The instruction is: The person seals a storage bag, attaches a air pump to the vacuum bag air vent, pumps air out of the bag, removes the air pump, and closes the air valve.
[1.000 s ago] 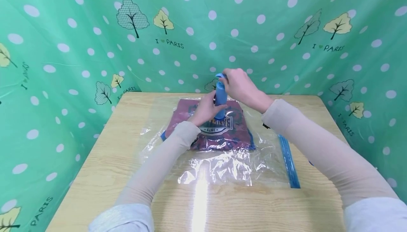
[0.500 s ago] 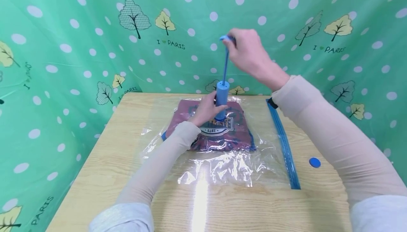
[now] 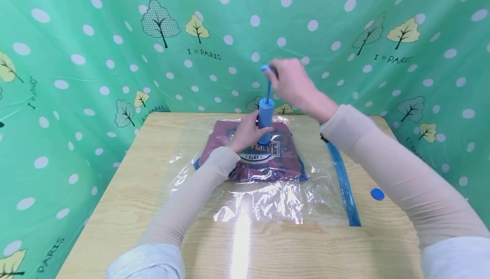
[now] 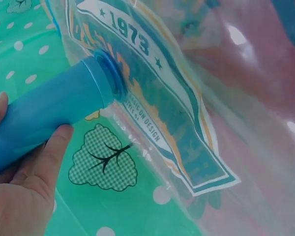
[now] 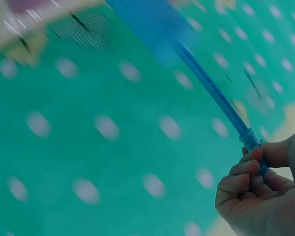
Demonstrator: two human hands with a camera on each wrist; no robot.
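Note:
A blue hand pump [image 3: 266,119] stands upright on the valve of a clear vacuum storage bag [image 3: 260,204]. Inside the bag lies a folded maroon garment [image 3: 214,143] with a printed "1973" badge [image 4: 132,34]. My left hand [image 3: 246,132] grips the pump's barrel [image 4: 54,108] low down, its base pressed at the blue valve ring [image 4: 110,73]. Above it, my right hand [image 3: 292,81] holds the pump's handle [image 5: 253,142], fingers curled round it. The plunger rod [image 5: 211,91] is partly drawn out of the barrel.
Along the bag's right edge runs a blue zip seal [image 3: 344,185]. A round blue cap [image 3: 377,194] lies on the wooden table [image 3: 126,198] to its right. Green dotted curtain [image 3: 229,28] hangs behind and at both sides of the table.
From low at the barrel, my right hand rose with the handle, drawing the rod far out, and has since come partway down. My left hand has stayed on the barrel.

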